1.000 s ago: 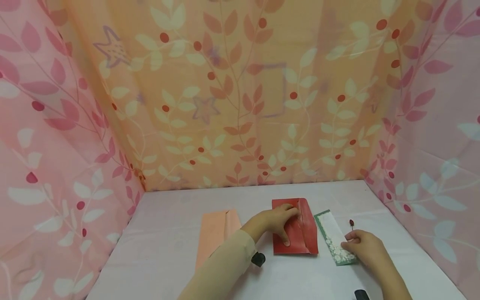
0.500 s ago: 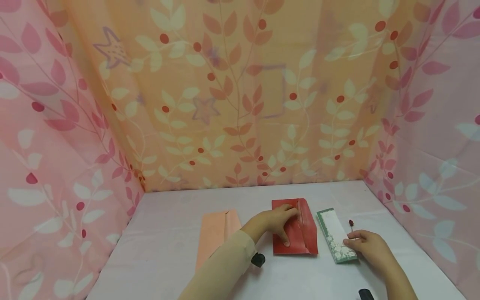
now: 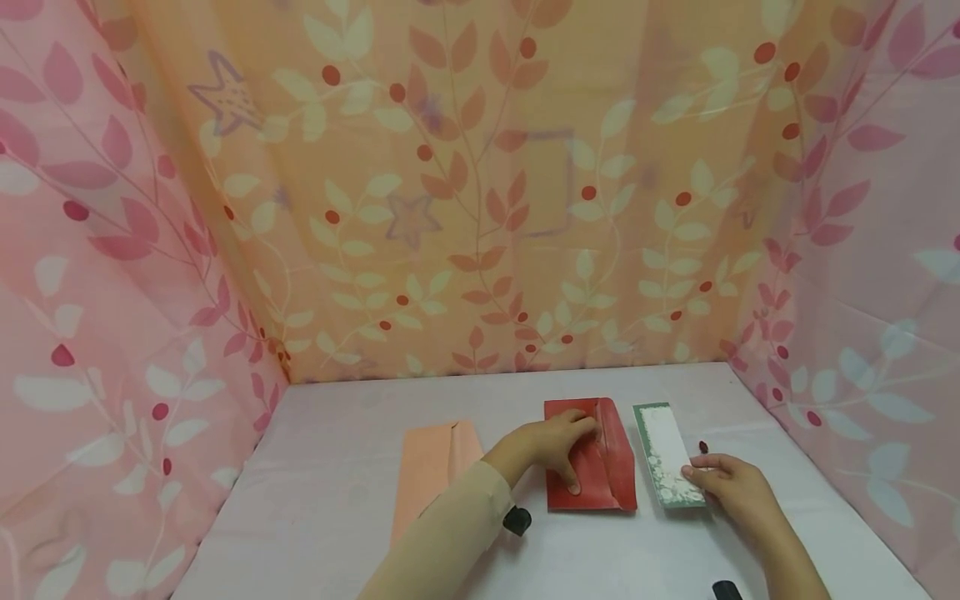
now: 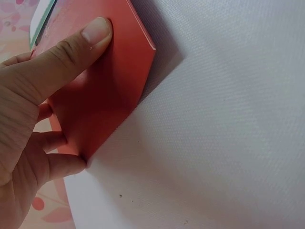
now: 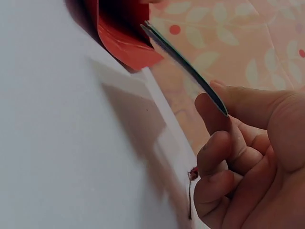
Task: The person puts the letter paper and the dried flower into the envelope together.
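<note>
A red envelope [image 3: 588, 492] lies on the white table with its flap side to the right. My left hand [image 3: 551, 446] grips it, the thumb [image 4: 97, 31] pressed on its face and the fingers at its edge. In the right wrist view the red envelope [image 5: 126, 45] gapes at its mouth. My right hand [image 3: 735, 487] pinches a narrow white card [image 3: 671, 454] with a green floral border by its right side. Seen edge-on in the right wrist view, the card [image 5: 183, 64] is held above the table, its far edge showing two layers.
A peach envelope [image 3: 427, 467] lies left of the red one, partly under my left sleeve [image 3: 457, 533]. Just beyond my right hand is a small dark red bud [image 3: 703, 447] on a thin stem. Patterned curtains [image 3: 465, 208] stand behind and at both sides.
My right hand has raised the card a little and turned it straighter, alongside the red envelope. The left hand and the red envelope have stayed in place.
</note>
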`<action>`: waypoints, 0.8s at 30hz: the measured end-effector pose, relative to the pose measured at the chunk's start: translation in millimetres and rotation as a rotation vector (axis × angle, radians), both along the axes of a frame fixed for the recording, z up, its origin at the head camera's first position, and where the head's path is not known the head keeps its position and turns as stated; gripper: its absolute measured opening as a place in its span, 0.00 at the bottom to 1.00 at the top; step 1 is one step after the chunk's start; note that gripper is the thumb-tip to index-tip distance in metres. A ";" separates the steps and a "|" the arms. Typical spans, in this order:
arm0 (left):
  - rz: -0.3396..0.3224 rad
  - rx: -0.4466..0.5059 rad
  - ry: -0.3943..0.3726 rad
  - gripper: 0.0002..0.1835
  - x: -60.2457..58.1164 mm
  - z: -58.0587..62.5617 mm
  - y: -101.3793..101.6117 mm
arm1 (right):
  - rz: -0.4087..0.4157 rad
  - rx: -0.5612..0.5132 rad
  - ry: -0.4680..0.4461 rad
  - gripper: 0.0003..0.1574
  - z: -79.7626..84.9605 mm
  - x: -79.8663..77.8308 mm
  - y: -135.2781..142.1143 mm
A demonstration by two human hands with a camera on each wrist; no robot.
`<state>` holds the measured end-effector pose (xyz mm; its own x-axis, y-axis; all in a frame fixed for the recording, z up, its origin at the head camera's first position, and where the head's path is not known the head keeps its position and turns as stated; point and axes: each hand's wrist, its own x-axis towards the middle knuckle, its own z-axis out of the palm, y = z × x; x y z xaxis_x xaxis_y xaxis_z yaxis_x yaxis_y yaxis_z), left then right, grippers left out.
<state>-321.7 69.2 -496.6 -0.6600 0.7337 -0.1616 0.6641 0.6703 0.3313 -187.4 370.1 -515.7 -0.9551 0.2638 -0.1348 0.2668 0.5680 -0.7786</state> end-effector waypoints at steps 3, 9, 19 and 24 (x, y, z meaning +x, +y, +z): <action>-0.001 -0.006 0.007 0.54 0.3 0.8 0.9 | 0.000 -0.022 0.011 0.44 -3.5 -4.7 -7.5; 0.000 -0.010 0.018 0.54 1.0 0.7 1.4 | 0.007 -0.053 0.026 0.42 -4.9 -11.2 -25.2; -0.004 -0.019 0.014 0.55 1.2 2.5 1.3 | -0.039 -0.093 0.030 0.40 -7.6 -21.2 -42.9; -0.007 -0.024 0.017 0.55 1.3 2.3 0.4 | -0.039 -0.097 0.036 0.36 -12.7 -26.0 -53.1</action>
